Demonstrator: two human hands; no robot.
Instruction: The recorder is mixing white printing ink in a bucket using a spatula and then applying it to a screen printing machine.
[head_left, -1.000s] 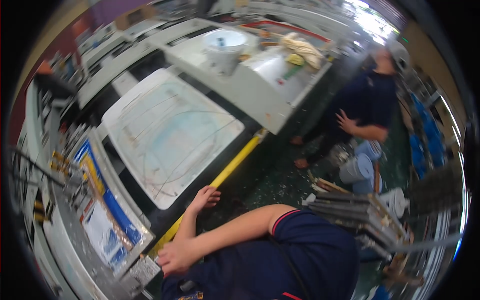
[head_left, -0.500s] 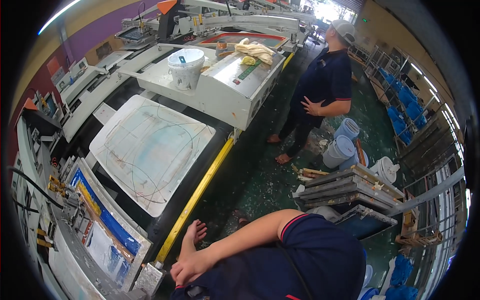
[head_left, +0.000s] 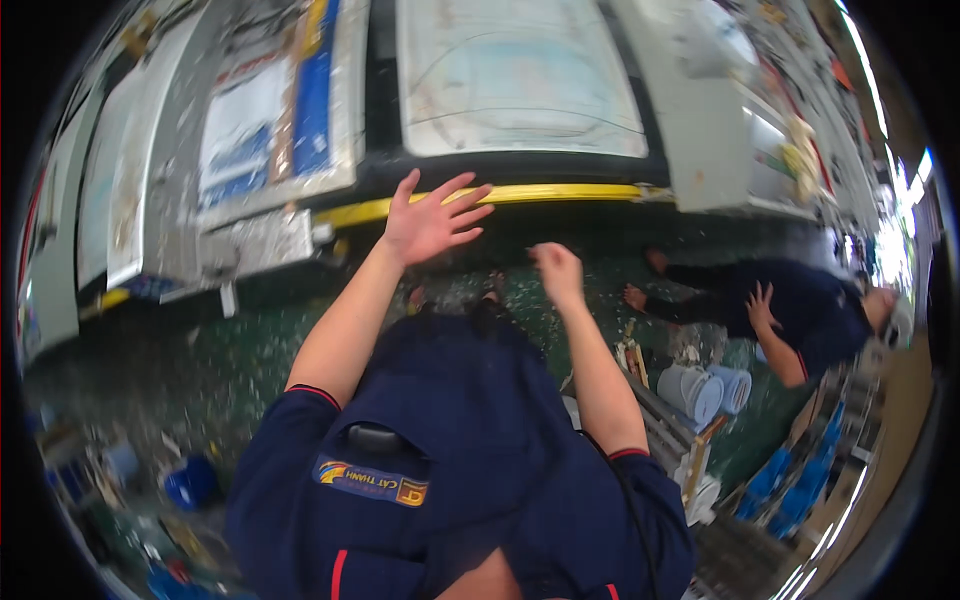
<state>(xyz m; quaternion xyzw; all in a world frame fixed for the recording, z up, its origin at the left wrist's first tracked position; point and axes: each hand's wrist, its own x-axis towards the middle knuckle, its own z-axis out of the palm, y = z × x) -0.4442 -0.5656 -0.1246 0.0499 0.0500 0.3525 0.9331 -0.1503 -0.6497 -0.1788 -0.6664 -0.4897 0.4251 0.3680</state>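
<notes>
My left hand is raised palm-up in front of the yellow rail, fingers spread and holding nothing. To its right, my right hand is held in the air over the floor, its fingers curled in. Blur hides whether anything small is in the right hand. Neither hand touches the machine. Beyond the rail lies a pale, stained flat printing platen with dark curved lines on it. Left of the platen is a framed printing screen with blue and white ink areas.
A co-worker stands at the right, one hand at the waist. White buckets stand on the green, speckled floor near that person. A blue container is at the lower left. A light grey machine housing rises right of the platen.
My view has swung downward and turned, so the platen now lies straight ahead. My hands, close together before, are now apart, with the left spread and the right curled.
</notes>
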